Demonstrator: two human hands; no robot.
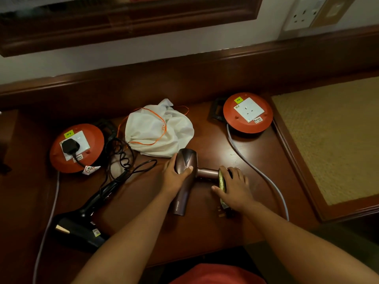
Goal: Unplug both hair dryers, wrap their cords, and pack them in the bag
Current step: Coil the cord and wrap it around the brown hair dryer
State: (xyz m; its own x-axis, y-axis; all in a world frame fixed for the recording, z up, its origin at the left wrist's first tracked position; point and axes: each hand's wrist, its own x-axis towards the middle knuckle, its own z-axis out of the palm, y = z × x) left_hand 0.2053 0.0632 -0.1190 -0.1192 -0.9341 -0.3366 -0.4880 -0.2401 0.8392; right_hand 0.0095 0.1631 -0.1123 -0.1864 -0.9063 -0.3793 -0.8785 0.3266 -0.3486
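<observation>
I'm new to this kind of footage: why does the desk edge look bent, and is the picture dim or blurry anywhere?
Head view: the wide-angle lens bows the desk edges; the lighting is dim and warm, with a faint sheen on the wood beside the brown hair dryer; the mirror frame and wall socket at the top look soft and smeared.

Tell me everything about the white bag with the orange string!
The white cloth drawstring bag looks soft and crumpled, slumped in a rounded heap on the dark wooden desk, between two round orange extension reels. A thin orange cord loops across it and trails behind it. Its gathered mouth points away from the person. Its near edge lies against the nose of the bronze hair dryer.
</observation>
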